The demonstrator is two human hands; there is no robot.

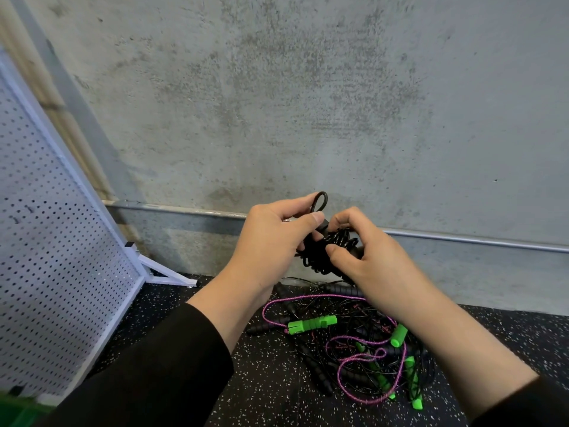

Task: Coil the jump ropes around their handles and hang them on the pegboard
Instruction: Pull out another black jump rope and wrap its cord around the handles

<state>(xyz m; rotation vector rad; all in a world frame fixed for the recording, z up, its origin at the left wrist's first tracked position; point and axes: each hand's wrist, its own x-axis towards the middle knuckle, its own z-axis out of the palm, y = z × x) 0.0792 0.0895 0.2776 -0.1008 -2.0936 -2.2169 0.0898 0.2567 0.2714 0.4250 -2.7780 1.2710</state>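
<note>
Now, the state of play:
Left hand [277,235]: curled round the upper end of a black rope [326,248], thumb pressed on the bundle; a small loop [319,202] of cord stands up above the fingers
Right hand [366,254]: grips the same bundle from the other side, thumb on the coils, fingers wrapped over the top
Black rope: held in the air between both hands, in front of the wall [308,87] and above the pile; cord is wound many times round what I take to be its handles (they are mostly hidden by the coils and fingers)
Step in hand: my guess is the last turns are being tucked or the loop made ready for a hook; whether the end is secured I cannot tell
Pile [354,340]: on the floor [277,380], just below the hands and near the wall's foot; tangled black cords, a pink rope [341,380], green handles [311,323] and black handles, none of them coiled
Pegboard [46,241]: stands at the left edge of the floor, tilted in this view; I see a couple of small hooks on it and no rope hanging
Done so far: one rope nearly coiled, as far as I can judge
Left to do: hang this one, then untangle, coil and hang every rope in the pile, which is most of the job
</note>
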